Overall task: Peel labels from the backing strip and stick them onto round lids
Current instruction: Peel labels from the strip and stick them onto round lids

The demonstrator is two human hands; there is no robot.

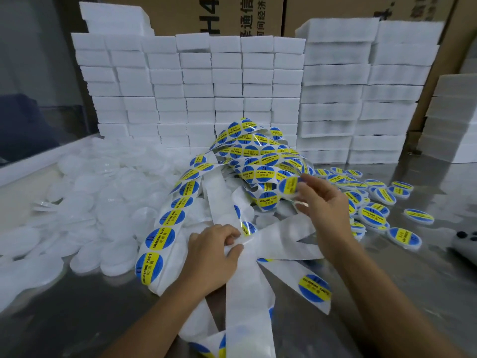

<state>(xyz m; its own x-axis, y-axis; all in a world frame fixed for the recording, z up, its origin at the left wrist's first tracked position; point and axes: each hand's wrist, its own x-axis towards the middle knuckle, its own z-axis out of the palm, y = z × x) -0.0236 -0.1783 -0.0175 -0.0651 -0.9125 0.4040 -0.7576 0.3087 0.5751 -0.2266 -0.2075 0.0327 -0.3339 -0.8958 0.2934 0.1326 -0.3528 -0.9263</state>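
Observation:
A tangled heap of white backing strip [219,195] carrying round blue-and-yellow labels lies in the middle of the metal table. My left hand [214,251] grips the bare strip near the front, thumb on top. My right hand [322,202] is raised to the right and pinches one blue-and-yellow label [289,186] at its edge, just off the strip. A pile of plain white round lids [103,202] covers the table's left side. Several labelled lids [374,202] lie scattered on the right.
Stacks of white foam blocks [206,86] form a wall behind the heap, with cardboard boxes [219,14] behind them. More foam stacks [451,120] stand at the far right. A grey device [464,244] sits at the right edge. Bare metal table [90,319] shows in front.

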